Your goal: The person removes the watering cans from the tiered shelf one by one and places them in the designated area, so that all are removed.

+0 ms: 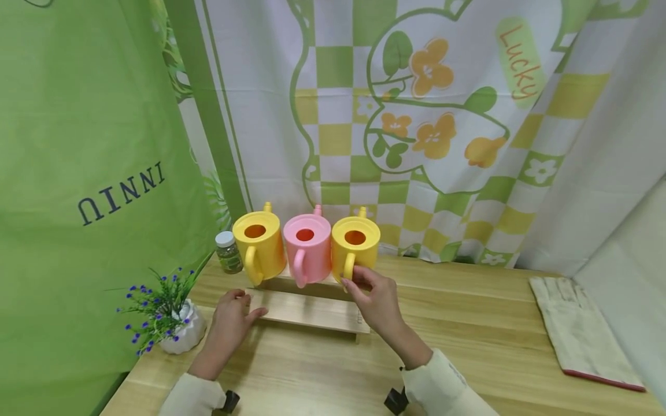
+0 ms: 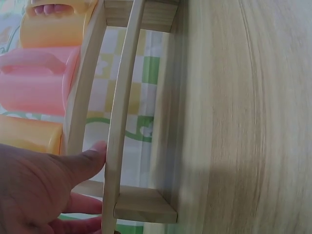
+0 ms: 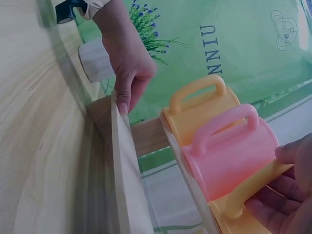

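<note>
Three small watering cans stand in a row on the upper, rear board of a stepped wooden rack [image 1: 307,311]: a yellow one [image 1: 270,254] at the left, a pink one [image 1: 318,257] in the middle, another yellow one [image 1: 366,248] at the right. Their handles face me and their spouts point to the curtain. My right hand [image 1: 377,300] holds the right yellow can's handle, with fingers through the loop in the right wrist view. At the left end of the rack's lower board, my left hand [image 1: 229,320] grips the board's edge, thumb apart from the fingers.
A white pot [image 1: 184,332] with purple-flowered greenery and a lidded jar [image 1: 229,253] stand left of the rack. Folded cream gloves [image 1: 583,332] with a red hem lie at the far right. Behind the table hangs a patterned curtain [image 1: 333,69].
</note>
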### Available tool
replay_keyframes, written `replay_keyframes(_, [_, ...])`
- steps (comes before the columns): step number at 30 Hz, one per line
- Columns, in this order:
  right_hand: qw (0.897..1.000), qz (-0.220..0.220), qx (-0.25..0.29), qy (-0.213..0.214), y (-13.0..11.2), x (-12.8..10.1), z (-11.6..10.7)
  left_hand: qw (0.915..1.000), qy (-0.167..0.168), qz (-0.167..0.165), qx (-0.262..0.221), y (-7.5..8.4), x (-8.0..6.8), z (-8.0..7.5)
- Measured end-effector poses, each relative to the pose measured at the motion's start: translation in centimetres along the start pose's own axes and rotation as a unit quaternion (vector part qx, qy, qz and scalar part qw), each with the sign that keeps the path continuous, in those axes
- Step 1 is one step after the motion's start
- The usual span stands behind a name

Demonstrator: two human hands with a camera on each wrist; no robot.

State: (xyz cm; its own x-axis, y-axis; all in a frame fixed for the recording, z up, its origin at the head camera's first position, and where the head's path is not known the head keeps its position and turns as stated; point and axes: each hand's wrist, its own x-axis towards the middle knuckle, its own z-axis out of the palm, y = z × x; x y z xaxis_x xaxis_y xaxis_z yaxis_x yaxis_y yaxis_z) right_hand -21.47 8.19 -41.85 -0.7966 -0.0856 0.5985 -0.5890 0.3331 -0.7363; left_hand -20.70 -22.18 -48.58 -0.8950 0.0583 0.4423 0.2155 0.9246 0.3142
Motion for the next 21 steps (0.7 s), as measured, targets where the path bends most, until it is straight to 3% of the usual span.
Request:
replay_keyframes(11, [1.0, -0.008, 0.0, 0.018, -0.4, 0.0, -0.5, 0.9997, -0.005, 0.015, 0.019, 0.6, 0.2, 0.0])
replay_keyframes(21, [0.999, 0.012, -0.01, 0.032, -1.6, 0.7, -2.6, 0.9998, -0.008, 0.007, 0.018, 0.9, 0.2, -0.4])
